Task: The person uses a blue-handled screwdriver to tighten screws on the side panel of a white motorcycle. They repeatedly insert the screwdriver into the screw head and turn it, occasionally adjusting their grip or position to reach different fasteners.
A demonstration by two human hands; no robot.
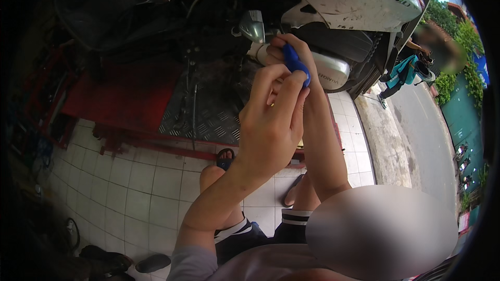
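A blue screwdriver (297, 66) shows mainly as its rounded handle; its front end is hidden by my hands and the engine parts. My left hand (273, 117) is closed on the rear of that handle, thumb and fingers pinching it. Just beyond, my right hand (299, 51) has its fingers curled beside the handle's front, close to the motorbike's underside. What those fingertips grip is hidden. Close to them are a pale cylindrical part (259, 52), a silver metal piece (253, 27) and a silver engine cover (330, 70).
The motorbike's white body panel (359, 2) overhangs the work spot. Below it lies a red lift platform (120, 93) with a dark tread plate (208, 117). A thin cable (195, 109) hangs over the plate. A person in teal (401, 70) is by the road at right.
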